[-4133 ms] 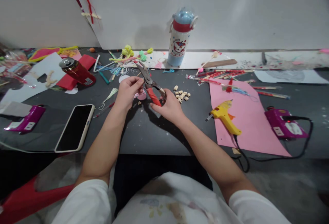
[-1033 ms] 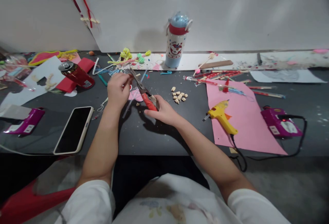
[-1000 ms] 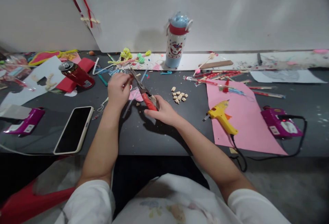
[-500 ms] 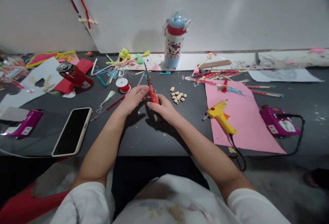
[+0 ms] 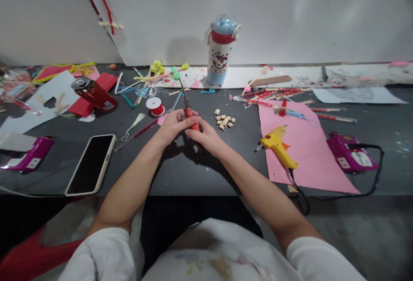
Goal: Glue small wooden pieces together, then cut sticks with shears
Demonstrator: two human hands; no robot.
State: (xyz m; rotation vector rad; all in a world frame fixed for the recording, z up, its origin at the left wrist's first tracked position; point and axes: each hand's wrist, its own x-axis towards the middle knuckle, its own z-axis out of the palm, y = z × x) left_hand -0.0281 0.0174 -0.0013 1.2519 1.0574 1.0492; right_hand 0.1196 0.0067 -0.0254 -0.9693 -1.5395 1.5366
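Observation:
A pair of red-handled long-nose pliers (image 5: 192,120), with a narrow dark metal nose pointing away from me, is held over the table between both hands. My left hand (image 5: 176,125) is closed on its left side, the thumb lying across the red handle. From the right and a little nearer to me, my right hand (image 5: 206,135) grips the handles with its thumb on top. Both hands' lower fingers are hidden. Just right of them lies a loose group of small wooden pieces (image 5: 222,122). A spool of red ribbon (image 5: 155,106) stands to the left.
At left are a phone (image 5: 91,165), a tilted red can (image 5: 95,94) and a tassel (image 5: 133,126). A bottle (image 5: 220,53) stands at the back. On the right, a yellow glue gun (image 5: 279,147) rests on pink paper (image 5: 309,160), its cord running over the table edge.
My left hand has shifted slightly right, and its thumb now lies across the red handle. The pliers have tilted a little. My right hand stays nearly in place.

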